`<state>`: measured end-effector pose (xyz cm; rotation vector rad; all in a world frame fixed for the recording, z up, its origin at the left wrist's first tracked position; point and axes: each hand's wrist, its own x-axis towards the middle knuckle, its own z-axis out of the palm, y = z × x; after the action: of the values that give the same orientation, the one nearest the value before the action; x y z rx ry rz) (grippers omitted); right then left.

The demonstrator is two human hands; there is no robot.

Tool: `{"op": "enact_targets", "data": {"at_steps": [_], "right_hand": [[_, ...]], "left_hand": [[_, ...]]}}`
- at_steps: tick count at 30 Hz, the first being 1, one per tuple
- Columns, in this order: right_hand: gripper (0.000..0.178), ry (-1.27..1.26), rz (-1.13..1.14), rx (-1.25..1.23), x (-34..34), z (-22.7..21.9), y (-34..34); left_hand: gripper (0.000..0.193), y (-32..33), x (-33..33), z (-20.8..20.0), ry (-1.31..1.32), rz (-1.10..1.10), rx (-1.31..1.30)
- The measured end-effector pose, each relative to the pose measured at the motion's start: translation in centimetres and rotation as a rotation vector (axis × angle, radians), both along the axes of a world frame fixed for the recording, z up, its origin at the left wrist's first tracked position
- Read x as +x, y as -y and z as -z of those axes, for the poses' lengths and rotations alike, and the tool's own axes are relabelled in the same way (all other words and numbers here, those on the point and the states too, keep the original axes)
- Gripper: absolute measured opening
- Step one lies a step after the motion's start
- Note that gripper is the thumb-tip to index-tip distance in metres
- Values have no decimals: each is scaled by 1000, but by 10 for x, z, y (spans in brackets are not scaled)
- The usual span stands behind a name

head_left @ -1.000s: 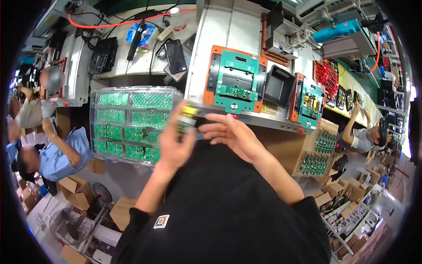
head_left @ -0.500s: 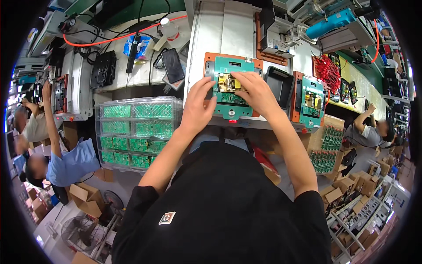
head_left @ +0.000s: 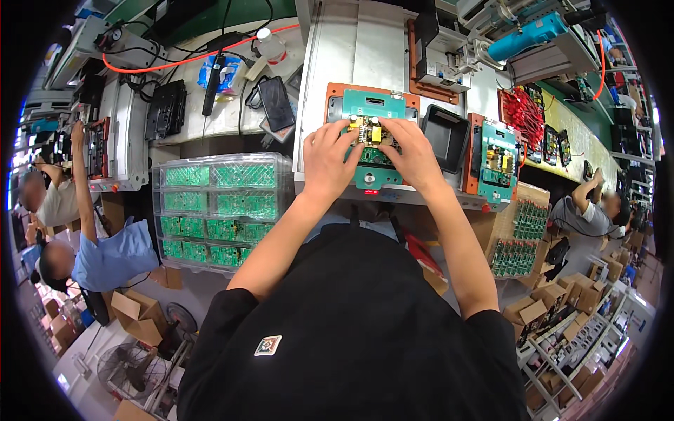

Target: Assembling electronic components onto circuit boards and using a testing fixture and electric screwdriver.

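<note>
A circuit board (head_left: 366, 135) with a yellow transformer and other parts lies over a teal fixture plate (head_left: 371, 105) set in an orange frame (head_left: 337, 90). My left hand (head_left: 328, 160) grips its left edge, fingertips and thumb curled in. From the other side my right hand (head_left: 414, 156) holds the right edge between thumb and fingers. Below the board, part of a green circuit board (head_left: 374, 156) shows between my thumbs. The fingers hide the board's side edges, so I cannot tell whether it touches the fixture.
A similar loaded fixture (head_left: 497, 168) stands to the right, beyond a black tray (head_left: 446, 138). Clear plastic trays (head_left: 217, 210) of green boards sit at left. A phone (head_left: 276, 102) and bottle (head_left: 271, 46) lie behind. Co-workers (head_left: 116, 256) sit at both sides.
My left hand has moved right and inward from the fixture's edge onto the board's left side. My right hand has shifted slightly, and its thumb now sits lower on the board.
</note>
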<state>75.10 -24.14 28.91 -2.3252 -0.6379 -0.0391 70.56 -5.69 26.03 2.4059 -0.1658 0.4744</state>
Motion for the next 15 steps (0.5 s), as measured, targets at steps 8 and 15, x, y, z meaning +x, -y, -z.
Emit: {"op": "enact_targets", "data": {"at_steps": [8, 15], "right_hand": [[46, 55, 15, 2, 4, 7, 3], [48, 51, -13, 16, 6, 10, 12]], "left_hand": [[25, 8, 7, 4, 37, -13, 16], [16, 12, 9, 12, 111, -1, -72]]}}
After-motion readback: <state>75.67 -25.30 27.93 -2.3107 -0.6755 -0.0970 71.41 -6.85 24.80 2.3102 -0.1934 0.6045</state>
